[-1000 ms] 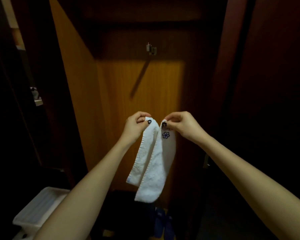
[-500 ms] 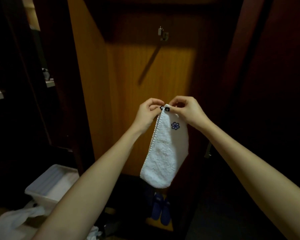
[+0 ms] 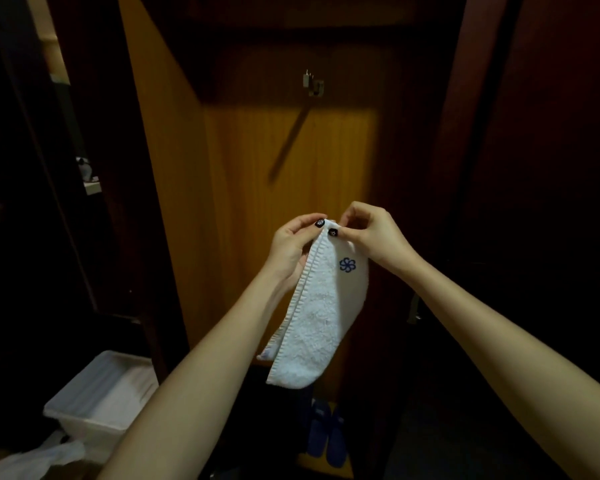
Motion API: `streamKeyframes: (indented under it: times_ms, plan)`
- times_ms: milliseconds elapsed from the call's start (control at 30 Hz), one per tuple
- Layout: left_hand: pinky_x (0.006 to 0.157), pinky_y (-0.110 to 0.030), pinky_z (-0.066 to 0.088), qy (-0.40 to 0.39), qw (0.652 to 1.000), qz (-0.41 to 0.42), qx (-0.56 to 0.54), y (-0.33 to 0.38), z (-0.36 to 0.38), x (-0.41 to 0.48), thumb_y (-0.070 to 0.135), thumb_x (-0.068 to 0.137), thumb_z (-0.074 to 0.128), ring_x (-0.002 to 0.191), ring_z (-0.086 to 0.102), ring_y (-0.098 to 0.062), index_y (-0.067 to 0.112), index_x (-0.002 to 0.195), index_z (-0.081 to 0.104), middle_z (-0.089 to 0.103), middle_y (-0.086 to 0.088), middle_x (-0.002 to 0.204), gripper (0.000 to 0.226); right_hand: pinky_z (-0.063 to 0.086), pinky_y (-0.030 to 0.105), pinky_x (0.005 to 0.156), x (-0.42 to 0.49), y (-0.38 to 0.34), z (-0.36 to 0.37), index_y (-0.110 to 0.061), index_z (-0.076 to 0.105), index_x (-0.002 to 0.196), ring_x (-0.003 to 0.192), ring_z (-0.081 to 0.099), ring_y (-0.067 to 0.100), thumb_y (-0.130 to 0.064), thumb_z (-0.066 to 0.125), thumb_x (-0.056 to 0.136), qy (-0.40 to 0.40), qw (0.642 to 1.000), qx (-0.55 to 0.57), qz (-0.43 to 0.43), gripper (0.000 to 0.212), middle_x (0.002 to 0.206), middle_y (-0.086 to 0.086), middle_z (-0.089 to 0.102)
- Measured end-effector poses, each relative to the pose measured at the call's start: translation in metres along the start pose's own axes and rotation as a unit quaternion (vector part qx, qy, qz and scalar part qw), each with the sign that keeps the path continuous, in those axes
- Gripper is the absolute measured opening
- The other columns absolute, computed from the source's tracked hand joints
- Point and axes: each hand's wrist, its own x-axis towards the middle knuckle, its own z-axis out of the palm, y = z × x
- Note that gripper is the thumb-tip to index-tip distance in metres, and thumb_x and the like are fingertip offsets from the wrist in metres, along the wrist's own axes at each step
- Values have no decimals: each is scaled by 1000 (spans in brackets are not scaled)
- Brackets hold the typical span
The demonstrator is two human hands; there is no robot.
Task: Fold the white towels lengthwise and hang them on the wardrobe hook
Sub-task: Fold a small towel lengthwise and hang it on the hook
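Terrycloth, white and nubby, the folded towel (image 3: 317, 317) hangs centre frame, its long axis running down and slightly left. Left hand (image 3: 293, 247) and right hand (image 3: 374, 235) pinch its top corners together below the metal hook (image 3: 314, 84).

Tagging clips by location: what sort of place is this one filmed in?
Probably a hotel room or bedroom, at an open wooden wardrobe: a metal hook on its back panel, blue slippers on its floor, and a white towel bearing a blue embroidered logo, which hints at a hotel.

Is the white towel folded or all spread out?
Folded. The towel hangs as a narrow doubled strip, its top corners pinched together between the left hand and right hand.
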Motion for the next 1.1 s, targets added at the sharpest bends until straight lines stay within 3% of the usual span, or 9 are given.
streamKeyframes:
  times_ms: [100, 233, 367, 467, 600, 767, 933, 1000, 1100]
  plan:
    - [63, -30, 58, 1, 1000, 2, -8, -1, 2, -2, 0, 86, 64, 72, 70, -21, 12, 87, 73, 73, -12, 86, 15, 47, 31, 65, -1, 1, 4, -6, 63, 82, 71, 58, 10, -18, 73, 85, 3, 1000, 24, -9, 16, 81, 9, 68]
    - [66, -25, 56, -27, 999, 23, 3, -1, 4, -3, 0, 89, 60, 79, 71, -19, 12, 92, 73, 74, -11, 91, 18, 42, 20, 60, 3, 3, 6, -5, 63, 80, 63, 53, 2, -21, 75, 84, 31, 999, 43, 0, 20, 72, -4, 63]
    - [74, -24, 55, -83, 995, 32, 43, 0, 0, -3, 2, 89, 61, 95, 70, -18, 15, 106, 70, 72, -10, 106, 24, 41, 23, 58, 6, 6, 4, -7, 61, 77, 64, 52, 6, -23, 77, 83, 61, 997, 48, 3, 23, 70, -2, 61]
    - [79, -23, 53, -76, 986, 71, 131, -3, -2, -3, 1, 86, 65, 103, 67, -17, 17, 113, 66, 71, -6, 111, 32, 39, 21, 57, 8, 7, 3, -6, 60, 75, 63, 50, 5, -22, 77, 82, 61, 997, 43, 2, 24, 69, -2, 60]
    - [73, -16, 51, -24, 974, 125, 186, -5, 5, -1, 0, 83, 69, 90, 68, -5, 14, 106, 68, 73, 2, 94, 27, 40, 23, 60, 10, 6, 1, -11, 58, 71, 65, 52, 7, -16, 75, 84, 29, 998, 63, 9, 22, 70, 0, 61]
    - [71, -20, 53, 3, 979, 121, 164, -5, 7, 6, -1, 83, 69, 87, 70, -12, 14, 98, 70, 74, -2, 91, 22, 36, 24, 59, 7, 5, -8, -11, 62, 75, 61, 48, 5, -27, 58, 98, -15, 998, 54, 9, 28, 67, -3, 57]
    - [66, -23, 55, 38, 990, 98, 98, 4, 4, 17, -5, 83, 66, 79, 70, -12, 15, 96, 69, 74, -3, 85, 24, 45, 48, 69, -2, 22, -29, 7, 63, 89, 72, 55, 39, -44, 43, 101, -34, 999, 12, 37, 56, 90, 29, 63]
    - [63, -23, 54, 47, 990, 99, 87, 10, 4, 21, -6, 83, 65, 77, 70, -12, 16, 96, 65, 73, -3, 86, 25, 39, 43, 60, -3, 27, -37, 2, 61, 80, 59, 46, 29, -51, 47, 97, -69, 996, 2, 52, 57, 74, 19, 56]
    - [58, -23, 52, 58, 988, 111, 87, 14, -1, 26, -5, 84, 65, 71, 67, -12, 16, 90, 56, 68, -6, 85, 24, 36, 35, 67, -2, 38, -42, -9, 60, 74, 69, 46, 18, -32, 64, 92, -102, 992, 5, 79, 31, 75, 7, 54]
